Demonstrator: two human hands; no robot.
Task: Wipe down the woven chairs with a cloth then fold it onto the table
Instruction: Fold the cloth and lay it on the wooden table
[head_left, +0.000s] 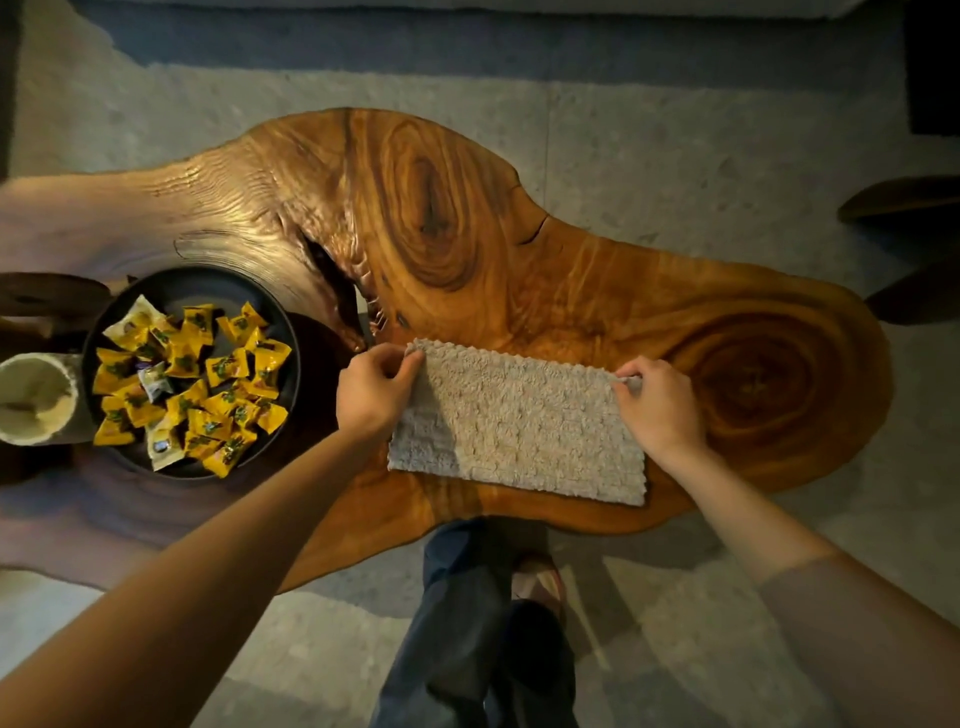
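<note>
**Cloth folded on tabletop, both hands pinching far corners**

Cloth (514, 423): beige, nubby weave, lies flat as a long rectangle on the near part of the tabletop (519, 249). Looks folded double, though the layers are hard to tell apart. Its near edge sits just inside the tabletop rim.

Left hand (371, 389): at the cloth's far left corner, grip clamped on that corner, thumb and fingers pinched together with fabric between them. Bare forearm crosses the tabletop edge.

Right hand (657, 402): at the cloth's far right corner, grip closed on a small tuft of fabric at the edge. Grey sleeve (857, 623) on the upper forearm.

Tabletop: live-edge wood slab, irregular outline, strong ring grain, one knot beyond the cloth, another just right of it, dark crack left of it.

Left of the cloth, near it but apart: dark round plate (280, 332) piled with yellow wrapped candies (192, 384), a few white wrappers mixed in. Print on the wrappers too small to read. Left of the plate, touching or just beside it: pale cup (36, 397), cut off by the frame edge.

Below the cloth, off the tabletop: dark trousers (467, 623) and a slipper (537, 582) on a speckled grey floor (675, 145). No legible writing or brands anywhere.
</note>
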